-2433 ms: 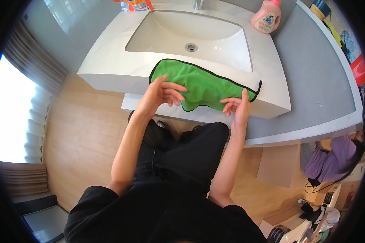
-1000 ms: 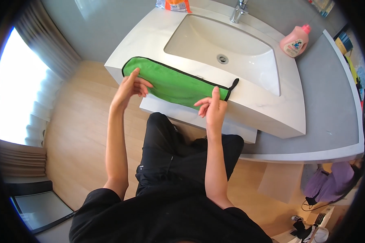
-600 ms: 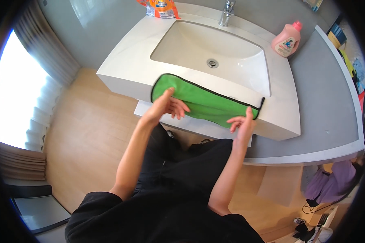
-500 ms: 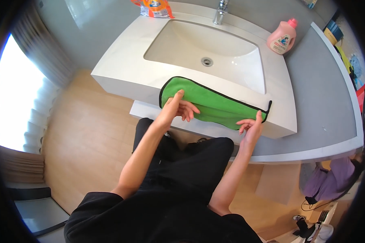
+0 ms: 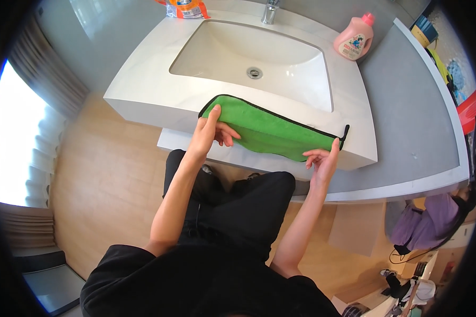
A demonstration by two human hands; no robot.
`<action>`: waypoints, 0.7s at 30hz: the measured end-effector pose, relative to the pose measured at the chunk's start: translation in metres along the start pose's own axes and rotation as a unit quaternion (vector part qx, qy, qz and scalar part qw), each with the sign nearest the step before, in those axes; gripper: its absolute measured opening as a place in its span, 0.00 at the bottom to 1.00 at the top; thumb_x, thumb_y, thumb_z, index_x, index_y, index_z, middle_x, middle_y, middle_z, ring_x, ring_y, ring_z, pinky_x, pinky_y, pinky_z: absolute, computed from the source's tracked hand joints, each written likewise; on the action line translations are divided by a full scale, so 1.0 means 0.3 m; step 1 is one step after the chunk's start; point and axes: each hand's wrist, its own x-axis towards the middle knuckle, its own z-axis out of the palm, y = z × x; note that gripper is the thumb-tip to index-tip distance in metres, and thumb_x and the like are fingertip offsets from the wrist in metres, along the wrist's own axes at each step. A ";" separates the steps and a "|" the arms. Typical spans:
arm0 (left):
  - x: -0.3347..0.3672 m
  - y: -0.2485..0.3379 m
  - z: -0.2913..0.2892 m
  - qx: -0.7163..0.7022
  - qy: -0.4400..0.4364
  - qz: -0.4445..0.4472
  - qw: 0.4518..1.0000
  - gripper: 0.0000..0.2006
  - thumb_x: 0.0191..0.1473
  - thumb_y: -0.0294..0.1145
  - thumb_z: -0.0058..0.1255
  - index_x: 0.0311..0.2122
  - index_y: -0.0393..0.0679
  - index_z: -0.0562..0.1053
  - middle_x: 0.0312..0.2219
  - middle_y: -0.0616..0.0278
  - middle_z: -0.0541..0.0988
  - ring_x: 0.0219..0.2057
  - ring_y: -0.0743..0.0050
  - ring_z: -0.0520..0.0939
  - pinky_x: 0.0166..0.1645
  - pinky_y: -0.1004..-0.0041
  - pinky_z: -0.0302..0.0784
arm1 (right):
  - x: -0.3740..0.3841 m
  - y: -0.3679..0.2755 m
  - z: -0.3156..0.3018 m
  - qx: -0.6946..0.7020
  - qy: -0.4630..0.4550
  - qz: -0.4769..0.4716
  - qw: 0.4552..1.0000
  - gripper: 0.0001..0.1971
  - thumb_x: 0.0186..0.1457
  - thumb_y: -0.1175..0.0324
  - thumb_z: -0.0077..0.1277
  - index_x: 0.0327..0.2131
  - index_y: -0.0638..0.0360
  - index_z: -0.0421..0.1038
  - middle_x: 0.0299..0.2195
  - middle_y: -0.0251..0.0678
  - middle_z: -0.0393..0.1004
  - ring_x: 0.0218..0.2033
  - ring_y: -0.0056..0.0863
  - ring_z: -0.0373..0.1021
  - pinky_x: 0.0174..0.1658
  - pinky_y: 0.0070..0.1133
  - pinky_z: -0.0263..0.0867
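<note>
Green black-edged cloth is sitting further right along the counter than a second ago, left hand and right hand moving with it: it was reaching close to the left front corner, now it's lying nearer the right one. Camera is swinging too, so I'm judging against the counter.

Hands are working well apart, one per end. Left thumb is lying over the left end, right thumb over the right end by the black loop; both look to be pinching fabric, though the back side is hidden. Cloth is overlapping the counter's front edge, lower hem beyond it; can't tell if it's touching.

Doing it well, my read: keeping pinches level, pulling lightly outward, matching speed so it isn't skewing. Lower hem is looking wavy, so slack is the risk.

Surface: white counter is carrying an inset sink with round drain. Faucet is standing at the back edge, orange-and-white bag left of it, pink jug toward the right back corner.

Room: grey panel is flanking the right edge; wood floor is showing left, curtain beyond.
</note>
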 end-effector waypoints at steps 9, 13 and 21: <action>-0.002 -0.008 -0.043 -0.023 -0.029 0.028 0.999 0.36 0.63 0.51 0.22 0.24 0.32 0.79 0.12 0.58 0.76 0.17 0.77 0.74 0.25 0.79 0.67 | -0.010 0.002 0.039 -0.009 -0.010 0.018 1.000 0.43 0.61 0.39 0.22 0.11 0.66 0.71 0.10 0.40 0.69 0.11 0.24 0.61 0.22 0.18 0.60; 0.005 -0.006 -0.120 -0.025 -0.010 0.033 0.999 0.35 0.62 0.49 0.23 0.25 0.31 0.79 0.13 0.57 0.77 0.16 0.77 0.75 0.25 0.79 0.66 | -0.025 0.019 0.111 -0.030 -0.042 0.019 0.998 0.44 0.61 0.38 0.21 0.12 0.67 0.71 0.09 0.40 0.68 0.11 0.23 0.62 0.21 0.18 0.59; 0.011 0.013 -0.479 0.079 0.105 0.058 0.990 0.34 0.61 0.48 0.25 0.21 0.33 0.78 0.04 0.70 0.60 0.09 0.85 0.57 0.16 0.82 0.47 | -0.127 0.051 0.456 -0.091 -0.122 -0.039 0.988 0.44 0.64 0.44 0.17 0.10 0.66 0.71 0.06 0.36 0.66 0.07 0.18 0.57 0.14 0.14 0.53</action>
